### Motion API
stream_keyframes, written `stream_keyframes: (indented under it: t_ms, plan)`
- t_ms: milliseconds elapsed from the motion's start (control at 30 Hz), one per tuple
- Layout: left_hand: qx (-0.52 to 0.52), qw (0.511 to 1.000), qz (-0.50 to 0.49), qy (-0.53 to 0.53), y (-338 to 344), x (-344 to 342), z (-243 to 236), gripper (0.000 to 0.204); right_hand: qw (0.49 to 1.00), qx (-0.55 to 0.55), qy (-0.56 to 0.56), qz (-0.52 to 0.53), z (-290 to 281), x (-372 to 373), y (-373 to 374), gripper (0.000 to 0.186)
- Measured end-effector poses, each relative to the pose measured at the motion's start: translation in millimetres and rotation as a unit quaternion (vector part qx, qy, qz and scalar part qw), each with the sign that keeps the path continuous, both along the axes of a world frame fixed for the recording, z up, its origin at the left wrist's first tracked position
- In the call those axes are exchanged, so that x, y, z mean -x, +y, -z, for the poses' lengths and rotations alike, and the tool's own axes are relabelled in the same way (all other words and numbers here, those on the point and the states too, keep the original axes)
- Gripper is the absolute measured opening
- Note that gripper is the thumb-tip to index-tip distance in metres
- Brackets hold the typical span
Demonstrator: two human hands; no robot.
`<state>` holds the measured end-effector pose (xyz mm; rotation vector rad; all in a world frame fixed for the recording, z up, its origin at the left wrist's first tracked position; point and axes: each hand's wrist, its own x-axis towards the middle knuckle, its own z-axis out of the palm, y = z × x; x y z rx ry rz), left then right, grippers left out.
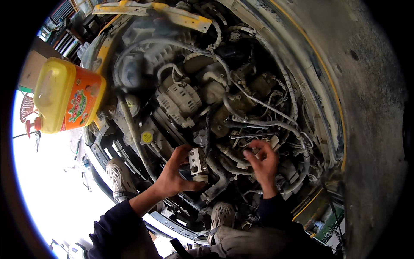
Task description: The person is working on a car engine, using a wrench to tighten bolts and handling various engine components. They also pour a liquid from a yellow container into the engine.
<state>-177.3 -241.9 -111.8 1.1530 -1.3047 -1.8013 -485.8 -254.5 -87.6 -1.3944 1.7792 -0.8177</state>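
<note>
My left hand (174, 177) grips a small silver metal block (196, 160) with holes and a round lower end, held over the dark hoses of a car's engine bay. To its right, my right hand (263, 162) has curled fingers raised above hoses and wires; whether anything small sits between thumb and fingers is unclear. A long chrome socket tool (246, 136) lies just above that hand. Left of the metal block is a cap with a yellow label (146, 137); behind it sits the alternator (177, 103).
A yellow plastic jug (56, 95) stands at the upper left beside a yellow body bar (151, 9). The engine bay's rim (327, 108) curves along the right. My grey clog-shod feet (116, 172) (222, 216) rest at the front edge among metal parts.
</note>
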Motion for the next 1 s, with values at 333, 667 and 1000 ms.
stream_keyframes:
  t_ms: [333,667,1000]
  plan:
    - [-0.008,0.999,0.0,0.036,6.1,6.7,3.8,0.104,0.99,0.084,0.093,-0.063,-14.3,-14.5,-51.6,0.024]
    - [0.077,0.992,0.037,-0.097,0.5,10.7,-4.3,0.098,0.968,-0.159,-0.193,0.021,7.1,33.7,32.0,0.023]
    - [0.099,0.989,0.079,-0.07,-7.3,39.5,-4.0,0.097,0.97,-0.18,-0.153,-0.05,7.7,4.5,61.5,0.036]
